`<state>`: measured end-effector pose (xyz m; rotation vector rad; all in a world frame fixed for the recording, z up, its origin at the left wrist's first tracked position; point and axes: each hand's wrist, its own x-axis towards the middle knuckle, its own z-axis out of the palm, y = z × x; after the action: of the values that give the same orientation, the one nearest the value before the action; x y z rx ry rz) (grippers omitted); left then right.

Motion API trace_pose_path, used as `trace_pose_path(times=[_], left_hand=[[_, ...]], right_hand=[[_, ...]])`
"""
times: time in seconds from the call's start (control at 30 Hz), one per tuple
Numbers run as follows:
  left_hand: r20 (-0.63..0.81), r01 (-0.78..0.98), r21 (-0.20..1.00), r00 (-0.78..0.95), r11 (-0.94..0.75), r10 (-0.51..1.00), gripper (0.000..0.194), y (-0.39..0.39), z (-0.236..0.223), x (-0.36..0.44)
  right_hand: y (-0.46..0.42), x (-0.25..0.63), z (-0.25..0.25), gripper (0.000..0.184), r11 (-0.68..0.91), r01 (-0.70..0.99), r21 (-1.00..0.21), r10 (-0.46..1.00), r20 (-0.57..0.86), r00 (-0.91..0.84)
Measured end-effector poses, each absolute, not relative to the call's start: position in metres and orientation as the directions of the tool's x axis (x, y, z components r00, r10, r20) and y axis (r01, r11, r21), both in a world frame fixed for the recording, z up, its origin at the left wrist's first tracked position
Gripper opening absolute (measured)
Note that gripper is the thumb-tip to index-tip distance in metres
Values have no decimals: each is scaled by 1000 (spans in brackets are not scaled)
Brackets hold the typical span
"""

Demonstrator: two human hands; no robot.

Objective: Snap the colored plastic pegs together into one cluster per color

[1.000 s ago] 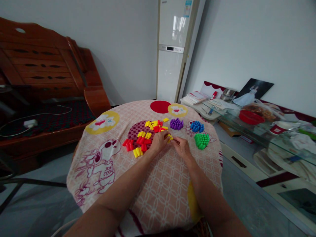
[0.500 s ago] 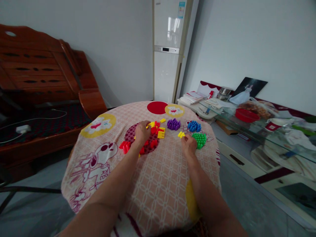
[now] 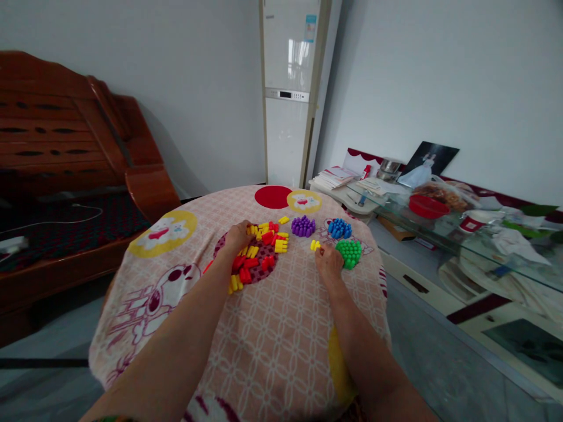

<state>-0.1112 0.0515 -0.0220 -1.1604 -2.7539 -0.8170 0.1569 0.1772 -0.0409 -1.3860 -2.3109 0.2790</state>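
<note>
A round table under a pink patterned cloth (image 3: 272, 328) carries small plastic pegs. My left hand (image 3: 238, 236) rests with curled fingers on the far left of a mixed pile of red and yellow pegs (image 3: 256, 254). My right hand (image 3: 328, 259) is pinched closed beside a few yellow pegs (image 3: 315, 245), just left of the green peg cluster (image 3: 349, 253). A purple cluster (image 3: 303, 225) and a blue cluster (image 3: 339, 228) stand further back. What each hand holds is hidden.
A tall white air conditioner (image 3: 290, 94) stands behind the table. A wooden sofa (image 3: 65, 158) fills the left side. A glass table (image 3: 444, 217) on the right is crowded with papers, a red bowl and cups.
My hands have parted. The left went back left onto the red and yellow pile. The right carried yellow pegs right, next to the green cluster. The camera view shifted slightly.
</note>
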Motion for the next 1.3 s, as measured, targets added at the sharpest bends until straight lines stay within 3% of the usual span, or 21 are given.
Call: trace_pose_path(times=[0.23, 0.4, 0.63, 0.8, 1.07, 1.3], left_hand=[[281, 628, 589, -749, 508, 600, 36, 45, 0, -99], [297, 625, 751, -609, 215, 735, 37, 67, 1, -47], [63, 372, 917, -494, 146, 867, 27, 101, -27, 20], [93, 559, 798, -486, 227, 869, 20, 102, -38, 34], [366, 821, 555, -386, 135, 847, 37, 113, -36, 38], [306, 792, 579, -434, 197, 847, 40, 124, -43, 39]], right_hand=[[181, 153, -46, 30, 482, 776, -407, 875, 278, -397], [181, 154, -47, 29, 490, 775, -398, 870, 284, -404], [183, 157, -48, 27, 515, 749, -418, 856, 290, -427], [184, 158, -47, 27, 526, 732, -433, 849, 304, -431], [183, 160, -45, 27, 538, 715, -446, 843, 308, -442], [185, 160, -49, 28, 555, 713, -428, 831, 334, -446]])
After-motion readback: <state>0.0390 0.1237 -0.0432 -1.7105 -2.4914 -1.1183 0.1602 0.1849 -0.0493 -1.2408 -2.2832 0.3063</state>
